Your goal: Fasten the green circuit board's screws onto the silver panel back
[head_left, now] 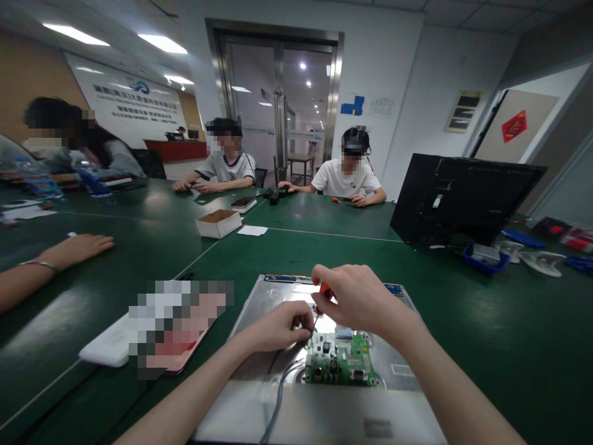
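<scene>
In the head view, my right hand point(354, 295) is wrapped round a screwdriver point(325, 289) with an orange-red handle. Its shaft slants down to the upper left corner of a green circuit board point(341, 358). My left hand point(290, 324) is beside the screwdriver's tip, with curled fingers and the thumb pressed in; whatever they may hold is hidden. The board sits on the silver metal back of a flat display panel point(403, 402) lying on the table. A grey cable point(278, 398) runs from the board's left side towards me.
Two phone-like slabs, one white point(106, 343) and one pink point(178, 358), lie to the left on the green table point(500, 346). Beyond them rests another person's hand point(83, 250). An open white box point(219, 224) and a black monitor point(458, 198) stand farther back. Several people sit around.
</scene>
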Available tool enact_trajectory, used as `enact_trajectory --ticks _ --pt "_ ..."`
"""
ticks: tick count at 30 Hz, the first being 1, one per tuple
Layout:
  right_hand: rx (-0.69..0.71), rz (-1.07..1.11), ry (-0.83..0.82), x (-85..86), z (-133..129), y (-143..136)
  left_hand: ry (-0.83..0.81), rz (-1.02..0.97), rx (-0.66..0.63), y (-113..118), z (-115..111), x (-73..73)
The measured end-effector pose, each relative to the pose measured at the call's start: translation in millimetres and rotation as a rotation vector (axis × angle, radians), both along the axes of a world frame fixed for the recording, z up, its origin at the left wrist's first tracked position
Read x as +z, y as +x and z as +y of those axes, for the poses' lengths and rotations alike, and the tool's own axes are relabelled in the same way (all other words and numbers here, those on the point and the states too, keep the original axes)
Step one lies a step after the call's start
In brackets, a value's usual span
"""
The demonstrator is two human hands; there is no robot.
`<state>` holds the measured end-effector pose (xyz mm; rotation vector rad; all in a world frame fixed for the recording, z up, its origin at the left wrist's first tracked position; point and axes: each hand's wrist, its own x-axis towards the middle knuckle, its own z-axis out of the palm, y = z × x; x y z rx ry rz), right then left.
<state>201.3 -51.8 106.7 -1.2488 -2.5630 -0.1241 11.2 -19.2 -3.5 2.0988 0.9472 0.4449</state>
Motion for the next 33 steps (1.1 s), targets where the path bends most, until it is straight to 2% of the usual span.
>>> enact_trajectory --ticks 3,10,16,21,26,33 --pt "0.034 0.042 0.002 0.7 -1.4 0.5 0.004 -0.019 -0.007 0.0 0.1 -0.9" --pt "-0.032 -0.023 0.016 -0.3 1.6 1.1 0.019 0.02 0.002 0.4 -1.8 2.6" --pt "-0.007 0.003 0.014 0.7 -0.5 0.1 0.02 -0.016 -0.005 0.5 -0.9 0.3" --pt "-0.05 -0.039 0.009 0.5 0.7 0.1 0.023 0.01 0.005 0.5 -1.9 2.3" --pt "0.006 0.016 -0.005 0.1 -0.1 -0.1 0.022 -0.016 -0.004 0.7 -2.0 2.0" --pt "-0.023 0.007 -0.011 -1.5 1.3 0.3 0.029 -0.001 -0.003 0.6 -2.8 3.6"
